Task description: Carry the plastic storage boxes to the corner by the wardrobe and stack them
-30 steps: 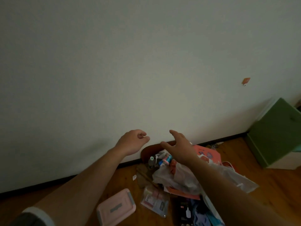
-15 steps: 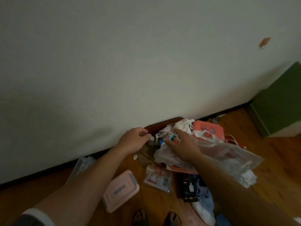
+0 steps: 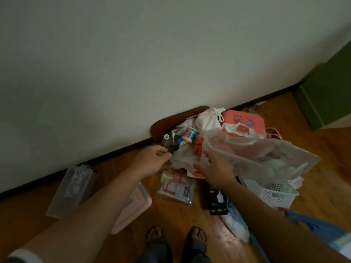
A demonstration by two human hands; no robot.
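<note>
Head view: your left hand (image 3: 152, 161) curls tight beside the plastic bag (image 3: 256, 151) (holding anything? can't tell), your right hand (image 3: 216, 172) spread wide at its edge.

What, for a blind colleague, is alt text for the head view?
Two bare hands reach into a clutter pile on a wooden floor by a white wall: left hand fingers curled, right hand open at a translucent bag. A clear box and a pink-lidded box lie left.

By the wall (image 3: 133, 63), clear box (image 3: 71, 188); nearby, perhaps lidded, pink box (image 3: 138, 207).
</note>
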